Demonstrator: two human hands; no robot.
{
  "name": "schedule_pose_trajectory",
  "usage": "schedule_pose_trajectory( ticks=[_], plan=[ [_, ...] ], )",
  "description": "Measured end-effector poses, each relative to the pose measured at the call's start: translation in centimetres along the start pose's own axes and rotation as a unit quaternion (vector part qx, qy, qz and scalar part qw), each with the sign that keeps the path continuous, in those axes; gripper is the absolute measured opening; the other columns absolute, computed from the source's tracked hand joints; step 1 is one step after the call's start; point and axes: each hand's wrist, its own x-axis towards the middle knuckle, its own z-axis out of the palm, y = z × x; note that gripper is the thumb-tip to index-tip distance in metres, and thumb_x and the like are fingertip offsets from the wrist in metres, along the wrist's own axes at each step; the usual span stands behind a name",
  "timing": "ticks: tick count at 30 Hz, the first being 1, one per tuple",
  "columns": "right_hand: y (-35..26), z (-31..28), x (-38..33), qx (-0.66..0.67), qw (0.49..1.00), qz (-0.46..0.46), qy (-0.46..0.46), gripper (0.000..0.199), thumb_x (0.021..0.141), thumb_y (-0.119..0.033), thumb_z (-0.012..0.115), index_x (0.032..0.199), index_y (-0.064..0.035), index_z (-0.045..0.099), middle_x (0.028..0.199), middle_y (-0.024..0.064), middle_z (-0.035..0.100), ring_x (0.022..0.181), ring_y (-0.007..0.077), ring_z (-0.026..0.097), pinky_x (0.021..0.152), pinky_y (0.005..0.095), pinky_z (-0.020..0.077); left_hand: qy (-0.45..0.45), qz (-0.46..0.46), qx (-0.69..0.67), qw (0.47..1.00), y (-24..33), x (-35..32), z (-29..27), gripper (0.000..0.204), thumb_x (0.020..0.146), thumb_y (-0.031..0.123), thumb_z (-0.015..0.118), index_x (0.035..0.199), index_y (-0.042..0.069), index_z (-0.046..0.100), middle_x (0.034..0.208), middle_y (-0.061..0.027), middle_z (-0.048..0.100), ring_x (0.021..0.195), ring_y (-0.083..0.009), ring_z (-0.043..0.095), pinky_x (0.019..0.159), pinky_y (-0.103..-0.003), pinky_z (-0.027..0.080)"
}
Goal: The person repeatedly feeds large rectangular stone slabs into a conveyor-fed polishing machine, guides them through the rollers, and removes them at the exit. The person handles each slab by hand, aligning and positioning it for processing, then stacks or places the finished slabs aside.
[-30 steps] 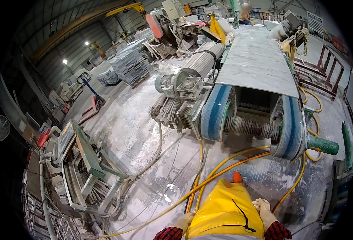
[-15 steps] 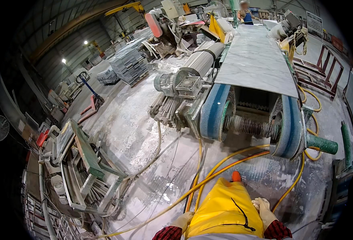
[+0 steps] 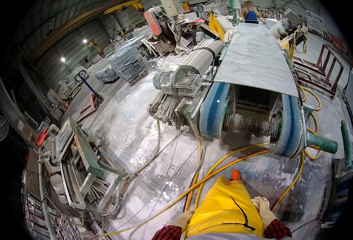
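Note:
My left hand (image 3: 182,220), in a pale glove, hangs at the left edge of my yellow apron (image 3: 224,204); its fingers are mostly hidden. On the other side my right hand (image 3: 264,209), gloved too, is closed beside the apron's right edge. Its fingers are curled, and whatever they may hold cannot be made out. Ahead of me a grey-white veined stone slab (image 3: 256,60) lies along a conveyor with blue belts (image 3: 215,112), its near edge overhanging a ribbed roller (image 3: 250,124). Neither hand touches the slab.
Yellow hoses (image 3: 224,163) cross the wet floor before my feet. A motor (image 3: 166,82) juts from the conveyor's left side, and a green pipe end (image 3: 322,144) sticks out at right. Scrap frames (image 3: 90,168) stand at left. A co-worker (image 3: 250,15) stands at the slab's far end.
The co-worker at the far end has shifted slightly right and shows more fully, with arms out toward the slab's far end. My hands have stayed at my sides.

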Motion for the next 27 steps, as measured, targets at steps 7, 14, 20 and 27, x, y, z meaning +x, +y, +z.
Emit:
schedule_pose_trajectory(
  ticks=[7, 14, 20, 27],
  plan=[
    [-1.0, 2.4, -1.3, -0.076, 0.995, 0.006, 0.058, 0.024, 0.101, -0.013, 0.063, 0.112, 0.0088, 0.062, 0.091, 0.0234, 0.074, 0.061, 0.0225, 0.07, 0.054, 0.0289, 0.0604, -0.008, 0.022, -0.026, 0.999, -2.5, 1.7, 1.0, 0.055, 0.094, 0.054, 0.055, 0.123, 0.009, 0.069, 0.116, -0.02, 0.072, 0.105, -0.0346, 0.07, 0.086, -0.042, 0.053],
    [-0.5, 1.4, -1.1, -0.035, 0.999, -0.005, 0.026, 0.024, 0.1, -0.014, 0.064, 0.111, 0.0076, 0.063, 0.09, 0.0207, 0.075, 0.062, 0.0224, 0.071, 0.056, 0.0295, 0.0614, -0.007, -0.002, 0.008, 1.0, -0.2, -0.1, 0.0, 0.056, 0.094, 0.055, 0.055, 0.124, 0.01, 0.069, 0.117, -0.0194, 0.072, 0.107, -0.0341, 0.07, 0.088, -0.043, 0.053],
    [0.5, -0.7, 0.4, -0.014, 0.999, -0.029, 0.011, 0.025, 0.099, -0.013, 0.066, 0.112, 0.0083, 0.063, 0.093, 0.0212, 0.076, 0.066, 0.0242, 0.073, 0.058, 0.0311, 0.0631, -0.016, 0.001, 0.009, 1.0, 0.9, -0.2, -0.5, 0.056, 0.093, 0.055, 0.057, 0.123, 0.009, 0.069, 0.116, -0.0194, 0.072, 0.107, -0.034, 0.07, 0.088, -0.042, 0.052],
    [-0.3, 0.7, -0.9, -0.022, 1.0, -0.013, 0.017, 0.026, 0.099, -0.015, 0.066, 0.11, 0.0086, 0.063, 0.093, 0.0221, 0.075, 0.067, 0.0238, 0.073, 0.061, 0.0317, 0.0635, -0.019, 0.019, -0.032, 0.999, -1.4, 1.3, 0.4, 0.055, 0.092, 0.054, 0.059, 0.122, 0.009, 0.07, 0.112, -0.0181, 0.073, 0.103, -0.0325, 0.071, 0.086, -0.04, 0.052]
  ],
)
